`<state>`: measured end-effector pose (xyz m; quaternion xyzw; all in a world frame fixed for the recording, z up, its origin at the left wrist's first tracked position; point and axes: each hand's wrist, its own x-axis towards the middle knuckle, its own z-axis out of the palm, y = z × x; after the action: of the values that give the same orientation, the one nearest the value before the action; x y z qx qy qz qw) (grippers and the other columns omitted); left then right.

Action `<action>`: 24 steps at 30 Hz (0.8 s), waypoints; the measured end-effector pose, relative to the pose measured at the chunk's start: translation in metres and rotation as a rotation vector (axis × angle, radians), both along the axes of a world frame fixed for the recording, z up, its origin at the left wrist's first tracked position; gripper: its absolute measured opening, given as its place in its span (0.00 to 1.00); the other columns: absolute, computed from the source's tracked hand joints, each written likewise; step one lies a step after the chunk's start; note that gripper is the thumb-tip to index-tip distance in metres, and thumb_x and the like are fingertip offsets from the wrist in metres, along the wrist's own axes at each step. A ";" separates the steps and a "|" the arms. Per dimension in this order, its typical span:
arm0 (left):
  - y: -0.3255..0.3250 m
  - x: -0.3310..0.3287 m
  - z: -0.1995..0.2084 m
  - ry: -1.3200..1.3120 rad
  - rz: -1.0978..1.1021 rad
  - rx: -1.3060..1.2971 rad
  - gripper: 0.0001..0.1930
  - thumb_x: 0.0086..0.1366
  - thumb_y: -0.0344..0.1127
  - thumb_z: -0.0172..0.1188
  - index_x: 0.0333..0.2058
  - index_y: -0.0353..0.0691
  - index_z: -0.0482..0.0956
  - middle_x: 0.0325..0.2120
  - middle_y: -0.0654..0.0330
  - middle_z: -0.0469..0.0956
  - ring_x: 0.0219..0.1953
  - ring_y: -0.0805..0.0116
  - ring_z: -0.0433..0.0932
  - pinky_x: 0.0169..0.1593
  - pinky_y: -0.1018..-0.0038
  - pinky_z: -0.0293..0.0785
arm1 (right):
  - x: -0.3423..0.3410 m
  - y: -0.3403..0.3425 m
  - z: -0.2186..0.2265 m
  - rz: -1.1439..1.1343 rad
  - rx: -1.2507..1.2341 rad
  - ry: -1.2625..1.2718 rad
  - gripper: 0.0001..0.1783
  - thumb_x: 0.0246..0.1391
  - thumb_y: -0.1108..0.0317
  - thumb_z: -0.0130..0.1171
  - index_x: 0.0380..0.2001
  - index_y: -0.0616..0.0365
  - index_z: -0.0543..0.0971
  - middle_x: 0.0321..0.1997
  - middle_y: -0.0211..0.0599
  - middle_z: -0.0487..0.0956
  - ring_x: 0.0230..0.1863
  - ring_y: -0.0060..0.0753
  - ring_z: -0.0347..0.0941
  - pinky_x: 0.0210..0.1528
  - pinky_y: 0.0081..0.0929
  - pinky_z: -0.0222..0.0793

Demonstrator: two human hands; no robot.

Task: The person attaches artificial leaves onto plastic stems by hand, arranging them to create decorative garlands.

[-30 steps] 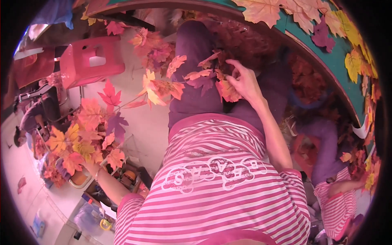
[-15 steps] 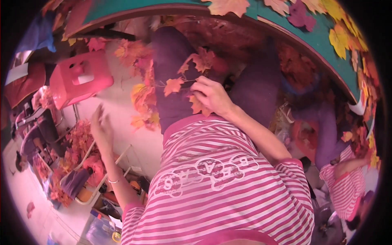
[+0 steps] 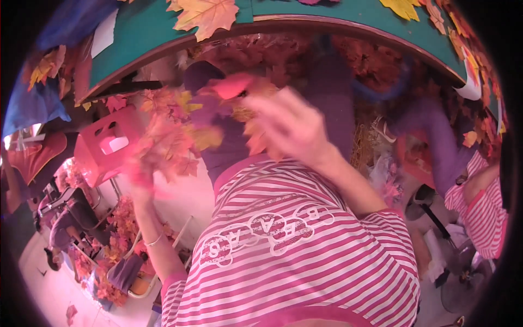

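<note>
Strings of artificial maple leaves [image 3: 166,133] in orange, pink and yellow spread beside and across my left thigh. My right hand [image 3: 291,128] is above my lap, blurred by motion, its fingers bent over the leaf garland. An orange leaf [image 3: 256,136] hangs just under that hand, and a blurred bright pink leaf [image 3: 231,87] is beyond its fingertips. At the lower edge of the leaf bunch is my left hand [image 3: 140,177], smeared, its fingers partly hidden; whether it grips the leaves I cannot make out.
A green-topped table [image 3: 305,10] with loose leaves curves across the far side. At the left stand a pink plastic stool [image 3: 109,144] and blue cloth [image 3: 38,106]. More leaf bunches [image 3: 122,229] lie around a metal-framed seat. Another person in a striped shirt [image 3: 482,210] sits at the right.
The leaf bunch by my left thigh has lifted and shifted left, meeting my left hand. My right hand has turned and blurred among the leaves. The view has tilted, showing the stool lower.
</note>
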<state>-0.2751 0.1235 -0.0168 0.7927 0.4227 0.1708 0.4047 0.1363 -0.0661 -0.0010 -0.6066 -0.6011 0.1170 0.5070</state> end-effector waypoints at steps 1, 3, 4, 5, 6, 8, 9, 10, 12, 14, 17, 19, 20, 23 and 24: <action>0.000 -0.010 0.019 -0.321 0.083 -0.394 0.13 0.79 0.44 0.50 0.44 0.40 0.76 0.39 0.64 0.78 0.42 0.70 0.76 0.50 0.73 0.71 | 0.020 0.002 -0.010 -0.116 -0.016 0.012 0.20 0.49 0.77 0.62 0.48 0.58 0.82 0.34 0.40 0.77 0.32 0.39 0.77 0.37 0.32 0.77; 0.001 -0.072 0.033 -0.431 0.338 -0.336 0.19 0.78 0.51 0.51 0.46 0.39 0.77 0.44 0.62 0.79 0.46 0.67 0.77 0.53 0.69 0.71 | 0.048 0.000 -0.040 -0.241 -0.265 0.254 0.20 0.50 0.76 0.63 0.49 0.58 0.82 0.37 0.41 0.79 0.34 0.41 0.78 0.38 0.32 0.77; -0.007 -0.071 0.048 -0.422 0.433 -0.402 0.18 0.76 0.50 0.54 0.46 0.39 0.77 0.42 0.63 0.78 0.45 0.68 0.76 0.52 0.63 0.73 | 0.061 0.000 -0.054 -0.251 -0.375 0.257 0.20 0.50 0.76 0.64 0.49 0.57 0.82 0.39 0.43 0.80 0.37 0.44 0.79 0.41 0.33 0.77; -0.016 -0.070 0.064 -0.408 0.530 -0.461 0.17 0.75 0.49 0.57 0.47 0.40 0.77 0.41 0.63 0.77 0.44 0.68 0.75 0.52 0.57 0.75 | 0.071 0.001 -0.070 -0.258 -0.481 0.264 0.20 0.50 0.75 0.65 0.49 0.57 0.83 0.42 0.45 0.81 0.40 0.46 0.80 0.44 0.34 0.77; -0.017 -0.099 0.064 -0.407 0.536 -0.456 0.17 0.75 0.49 0.57 0.47 0.40 0.77 0.41 0.63 0.77 0.44 0.68 0.75 0.52 0.57 0.75 | 0.078 0.006 -0.087 -0.250 -0.480 0.266 0.20 0.50 0.75 0.65 0.49 0.57 0.83 0.42 0.45 0.81 0.40 0.46 0.80 0.44 0.34 0.77; -0.008 -0.169 0.048 -0.780 0.472 -0.811 0.18 0.74 0.49 0.57 0.50 0.42 0.76 0.40 0.62 0.77 0.45 0.67 0.74 0.54 0.49 0.75 | 0.082 0.017 -0.129 -0.083 -0.505 0.177 0.27 0.48 0.78 0.65 0.55 0.57 0.81 0.49 0.42 0.81 0.44 0.37 0.80 0.47 0.29 0.75; -0.009 -0.171 0.047 -0.780 0.473 -0.814 0.18 0.74 0.49 0.57 0.50 0.42 0.76 0.40 0.62 0.77 0.45 0.67 0.74 0.54 0.49 0.75 | 0.080 0.019 -0.145 -0.084 -0.508 0.175 0.27 0.48 0.78 0.65 0.55 0.57 0.81 0.49 0.42 0.81 0.44 0.37 0.80 0.47 0.29 0.75; -0.011 -0.173 0.048 -0.857 0.426 -0.842 0.19 0.74 0.50 0.57 0.52 0.41 0.75 0.40 0.61 0.77 0.43 0.67 0.73 0.53 0.52 0.75 | 0.075 0.022 -0.158 -0.031 -0.556 0.114 0.30 0.48 0.78 0.65 0.58 0.58 0.79 0.53 0.45 0.80 0.49 0.40 0.79 0.51 0.31 0.74; -0.012 -0.176 0.048 -0.933 0.375 -0.872 0.21 0.74 0.50 0.56 0.54 0.41 0.74 0.40 0.60 0.78 0.41 0.66 0.73 0.52 0.56 0.74 | 0.066 0.028 -0.179 0.021 -0.596 0.076 0.38 0.45 0.78 0.66 0.64 0.60 0.72 0.61 0.51 0.78 0.62 0.46 0.75 0.62 0.35 0.69; -0.018 -0.186 0.041 -0.926 0.333 -0.880 0.21 0.74 0.50 0.56 0.55 0.40 0.74 0.40 0.60 0.77 0.39 0.67 0.72 0.51 0.59 0.74 | 0.057 0.047 -0.178 0.019 -0.575 0.151 0.40 0.45 0.78 0.66 0.66 0.59 0.71 0.61 0.52 0.77 0.62 0.46 0.74 0.63 0.35 0.69; -0.025 -0.199 0.032 -0.909 0.264 -0.890 0.21 0.75 0.49 0.55 0.56 0.40 0.73 0.39 0.60 0.77 0.36 0.68 0.71 0.48 0.64 0.73 | 0.040 0.079 -0.165 0.011 -0.592 0.190 0.45 0.45 0.77 0.68 0.69 0.57 0.66 0.63 0.54 0.76 0.63 0.46 0.73 0.63 0.35 0.68; -0.027 -0.195 0.030 -0.906 0.230 -0.904 0.21 0.75 0.49 0.55 0.56 0.40 0.73 0.39 0.60 0.77 0.35 0.68 0.71 0.47 0.65 0.72 | 0.038 0.096 -0.176 0.062 -0.566 0.230 0.47 0.45 0.75 0.69 0.71 0.56 0.64 0.65 0.52 0.74 0.63 0.47 0.73 0.63 0.36 0.69; -0.033 -0.184 0.031 -0.815 0.484 -0.787 0.18 0.75 0.48 0.55 0.53 0.40 0.74 0.38 0.62 0.76 0.33 0.70 0.69 0.44 0.70 0.70 | 0.034 0.101 -0.185 0.008 -0.403 0.195 0.36 0.50 0.70 0.70 0.64 0.59 0.73 0.57 0.49 0.81 0.54 0.40 0.79 0.56 0.33 0.73; -0.047 -0.259 0.006 -0.593 0.752 -0.537 0.14 0.76 0.46 0.55 0.48 0.41 0.74 0.35 0.64 0.75 0.28 0.74 0.66 0.38 0.75 0.66 | 0.048 0.115 -0.185 0.140 -0.670 0.450 0.22 0.56 0.65 0.68 0.53 0.63 0.82 0.45 0.46 0.86 0.44 0.31 0.81 0.48 0.27 0.75; -0.051 -0.287 -0.006 -0.467 0.762 -0.441 0.13 0.76 0.45 0.55 0.45 0.41 0.74 0.35 0.65 0.74 0.26 0.76 0.65 0.35 0.75 0.65 | 0.051 0.112 -0.182 0.065 -0.526 0.382 0.16 0.60 0.64 0.66 0.43 0.67 0.85 0.35 0.41 0.87 0.38 0.23 0.80 0.43 0.22 0.74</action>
<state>-0.5621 0.0726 -0.0231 0.4182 0.6064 0.3858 0.5554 0.1874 0.0460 -0.1832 -0.6642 -0.4634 0.3962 0.4327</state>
